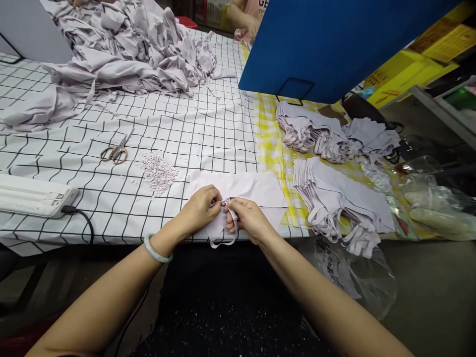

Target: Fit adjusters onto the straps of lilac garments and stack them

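Lilac cloth (253,187), lying beneath and beyond left grip (205,207), pinched there, its strap (234,216) pinched in right grip (248,218)

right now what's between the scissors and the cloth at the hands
In the head view, a pile of small pale scraps lies between the scissors and the cloth.

White, black-gridded tablecloth (219,136) supports flat, pale-lilac fabric panel (255,187), copper-handled metal scissors (117,149), tiny lilac snippets (158,173), crumpled lilac fabric heap (145,47).

White power bank, one, at far left; black cable (70,209) plugged into its end. Blue panel (316,44), one, large; yellow carton (403,74) showing past its right edge.
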The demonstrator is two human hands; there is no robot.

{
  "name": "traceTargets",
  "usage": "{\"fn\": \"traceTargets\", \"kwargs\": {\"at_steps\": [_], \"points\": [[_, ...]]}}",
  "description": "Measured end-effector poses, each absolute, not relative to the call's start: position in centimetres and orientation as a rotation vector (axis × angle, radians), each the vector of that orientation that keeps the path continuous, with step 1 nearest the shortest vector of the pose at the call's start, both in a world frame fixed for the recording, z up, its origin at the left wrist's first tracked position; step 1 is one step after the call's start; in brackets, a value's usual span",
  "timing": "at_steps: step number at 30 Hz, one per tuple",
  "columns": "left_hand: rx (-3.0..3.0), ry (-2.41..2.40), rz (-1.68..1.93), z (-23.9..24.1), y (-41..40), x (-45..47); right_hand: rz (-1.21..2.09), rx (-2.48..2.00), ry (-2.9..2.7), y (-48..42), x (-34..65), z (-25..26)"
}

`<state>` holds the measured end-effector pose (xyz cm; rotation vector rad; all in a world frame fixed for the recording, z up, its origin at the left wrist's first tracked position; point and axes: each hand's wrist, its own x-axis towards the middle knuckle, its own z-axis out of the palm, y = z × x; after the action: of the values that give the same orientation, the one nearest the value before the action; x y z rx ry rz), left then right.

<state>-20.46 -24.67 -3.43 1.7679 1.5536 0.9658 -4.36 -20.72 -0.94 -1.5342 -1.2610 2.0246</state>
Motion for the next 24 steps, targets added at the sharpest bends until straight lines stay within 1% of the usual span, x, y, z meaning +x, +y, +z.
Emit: {"fn": "traceTargets", "kwargs": {"at_steps": [5,9,14,16,19,21,23,24], "points": [[1.750,1.554,0.958,-3.6,-24.6,-20.4,2.035,-1.558,-1.281,-20.7,-5.1,-0.9],[1.742,1.547,0.960,-3.7,-24.5,-20.7,2.155,-1.567,-1.211,-20.6,-5.0,-0.4],[1.958,1.459,0.983,-3.7,-25.9,-21.6,2.276,-1.417,-0.988,-24.4,-1.8,0.3],[2.085,1.505,0.921,-3.6,-26.7,-22.0,2.307,-1.354,-0.933,-26.9,-0.2,0.0],[2.173,1.562,0.735,-3.1,-27.2,-22.5,2.360,-1.347,-0.833,-29.9,1.6,-1.0],[2.177,1.523,0.645,-2.5,-27.0,-23.1,2.302,-1.388,-0.851,-30.4,2.6,-1.6],[2.142,1.534,0.601,-1.6,-26.1,-24.0,2.090,-1.463,-1.052,-29.4,3.9,-1.9],[2.120,1.603,0.589,-1.1,-25.5,-24.6,1.929,-1.505,-1.201,-28.2,4.6,-1.9]]}}
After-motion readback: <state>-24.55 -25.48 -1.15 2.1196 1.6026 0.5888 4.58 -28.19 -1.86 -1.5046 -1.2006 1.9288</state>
